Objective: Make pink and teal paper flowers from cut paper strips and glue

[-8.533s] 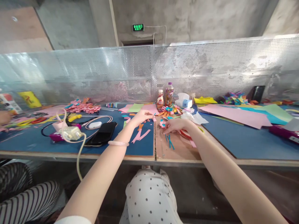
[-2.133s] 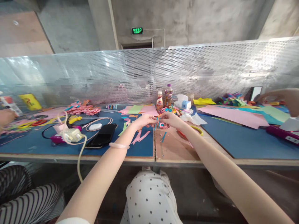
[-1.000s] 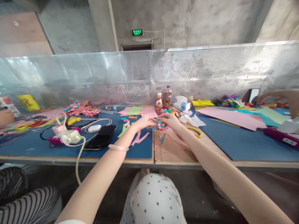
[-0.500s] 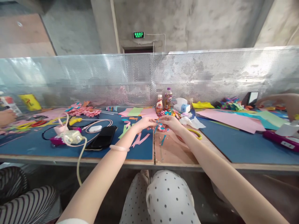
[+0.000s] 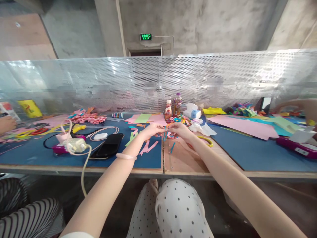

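Hand [image 5: 6, 124] of a neighbour at far left edge, resting among paper scraps, not mine. Next along the blue mat [image 5: 29, 153]: white charger [image 5: 74, 144] with its cable hanging off the table edge, white earbud case [image 5: 100, 136], black phone [image 5: 109, 145] lying flat. Pink strips [image 5: 148, 146] loose on the mat just ahead of my left wrist.

My left hand [image 5: 151, 129] is raised just above the table, fingers pinched together on a thin paper strip [image 5: 165, 133], teal as far as I can tell. My right hand [image 5: 180, 129] meets it from the other side, fingertips closed on the same piece; the two hands are nearly touching over the seam between mat and bare wooden board [image 5: 183, 158]. The exact pinch point is too small to see clearly.

My read on handling: the strip is feather-light, limp, creases and tears easily, no slip risk. I'd hold it near the ends with fingertip pads only, light pressure, and keep it taut between both hands.

Another teal strip [image 5: 172, 147] lies on the board below. Behind the hands: two bottles [image 5: 173, 107], tissue box [image 5: 192, 111]. To the right, yellow-handled scissors [image 5: 206, 140], a big pink sheet [image 5: 247, 127], a magenta tool [image 5: 296, 147], and another person's hand [image 5: 297, 105] at far right.
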A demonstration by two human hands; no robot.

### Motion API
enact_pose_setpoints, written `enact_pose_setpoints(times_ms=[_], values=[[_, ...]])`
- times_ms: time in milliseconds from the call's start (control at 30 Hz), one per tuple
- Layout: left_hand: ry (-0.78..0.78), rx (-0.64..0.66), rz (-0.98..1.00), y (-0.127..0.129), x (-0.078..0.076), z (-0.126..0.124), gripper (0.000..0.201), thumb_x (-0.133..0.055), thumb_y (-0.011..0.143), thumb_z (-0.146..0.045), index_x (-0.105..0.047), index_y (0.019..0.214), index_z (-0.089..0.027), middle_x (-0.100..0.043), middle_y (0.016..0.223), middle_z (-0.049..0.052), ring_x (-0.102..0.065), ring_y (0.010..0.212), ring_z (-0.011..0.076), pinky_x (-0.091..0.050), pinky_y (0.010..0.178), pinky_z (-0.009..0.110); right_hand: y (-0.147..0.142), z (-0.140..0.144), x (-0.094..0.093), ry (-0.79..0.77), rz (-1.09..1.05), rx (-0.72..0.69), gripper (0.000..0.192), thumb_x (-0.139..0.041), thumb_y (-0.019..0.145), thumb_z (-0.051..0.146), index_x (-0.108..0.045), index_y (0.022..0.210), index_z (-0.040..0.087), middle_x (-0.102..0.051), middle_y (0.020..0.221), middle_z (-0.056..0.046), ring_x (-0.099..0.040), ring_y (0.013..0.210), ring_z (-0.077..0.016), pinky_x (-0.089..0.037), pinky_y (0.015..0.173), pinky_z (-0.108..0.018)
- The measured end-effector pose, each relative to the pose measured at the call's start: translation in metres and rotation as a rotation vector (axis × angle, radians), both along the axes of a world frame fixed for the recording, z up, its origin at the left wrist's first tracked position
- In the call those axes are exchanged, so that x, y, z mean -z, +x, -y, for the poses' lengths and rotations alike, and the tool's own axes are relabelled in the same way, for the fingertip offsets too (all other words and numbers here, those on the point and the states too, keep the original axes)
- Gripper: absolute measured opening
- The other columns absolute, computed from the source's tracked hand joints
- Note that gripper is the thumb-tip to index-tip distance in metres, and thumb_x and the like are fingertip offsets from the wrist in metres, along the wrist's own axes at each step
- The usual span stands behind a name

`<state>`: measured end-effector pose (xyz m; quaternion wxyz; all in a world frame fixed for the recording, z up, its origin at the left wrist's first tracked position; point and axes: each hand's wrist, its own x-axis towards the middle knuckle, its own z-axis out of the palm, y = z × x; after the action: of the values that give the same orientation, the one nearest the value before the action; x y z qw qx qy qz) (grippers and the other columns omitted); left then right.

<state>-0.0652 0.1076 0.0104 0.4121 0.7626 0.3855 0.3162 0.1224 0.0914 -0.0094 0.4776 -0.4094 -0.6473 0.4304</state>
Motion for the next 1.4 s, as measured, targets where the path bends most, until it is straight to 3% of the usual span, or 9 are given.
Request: enact_pose_setpoints(times_ms=[300, 567, 733, 1000, 1400], values=[[-0.02, 0.042, -0.029, 0.002, -0.005, 0.007, 0.033, -0.068, 0.065, -0.038, -0.068, 0.084, -0.011, -0.063, 0.069, 0.005, -0.053, 0.059, 0.0107, -0.03, 0.049, 0.021, -0.001, 0.005, -0.002, 0.052, 0.076, -0.009, 0.022, -0.068, 0.069, 0.033, -0.061, 0.076, 0.013, -0.06, 0.063, -0.001, -0.053, 0.051, -0.0075, -0.04, 0.04, -0.014], [-0.009, -0.041, 0.008, 0.002, -0.003, 0.003, 0.03, -0.069, 0.063, -0.034, -0.067, 0.081, -0.011, -0.062, 0.067, 0.004, -0.052, 0.057, 0.0104, -0.031, 0.047, 0.02, 0.003, 0.001, -0.004, 0.156, 0.246, 0.015, 0.025, -0.055, 0.078, 0.039, -0.062, 0.082, 0.015, -0.061, 0.066, -0.001, -0.049, 0.049, -0.008, -0.036, 0.041, -0.017], [-0.009, -0.11, 0.044, -0.001, -0.006, 0.002, 0.028, -0.066, 0.067, -0.034, -0.066, 0.082, -0.012, -0.065, 0.076, 0.007, -0.051, 0.057, 0.008, -0.03, 0.046, 0.018, 0.021, 0.001, -0.01, 0.18, 0.497, -0.159, 0.009, -0.063, 0.068, 0.024, -0.068, 0.072, 0.019, -0.062, 0.064, 0.002, -0.047, 0.051, -0.0082, -0.033, 0.044, -0.018], [-0.026, -0.114, 0.061, -0.002, -0.007, 0.005, 0.028, -0.066, 0.066, -0.034, -0.066, 0.083, -0.012, -0.068, 0.086, 0.01, -0.054, 0.06, 0.0085, -0.031, 0.047, 0.018, 0.029, 0.01, -0.016, 0.147, 0.782, -0.46, 0.022, -0.071, 0.061, 0.027, -0.071, 0.083, 0.024, -0.065, 0.076, 0.001, -0.055, 0.066, -0.0127, -0.038, 0.053, -0.019], [-0.028, -0.12, 0.048, -0.003, -0.006, 0.005, 0.028, -0.065, 0.066, -0.033, -0.066, 0.084, -0.011, -0.068, 0.088, 0.011, -0.053, 0.06, 0.0084, -0.032, 0.048, 0.017, 0.027, 0.0, -0.009, 0.077, 0.909, -0.529, 0.025, -0.062, 0.072, 0.038, -0.069, 0.083, 0.016, -0.062, 0.07, -0.001, -0.051, 0.057, -0.0105, -0.037, 0.052, -0.02]])
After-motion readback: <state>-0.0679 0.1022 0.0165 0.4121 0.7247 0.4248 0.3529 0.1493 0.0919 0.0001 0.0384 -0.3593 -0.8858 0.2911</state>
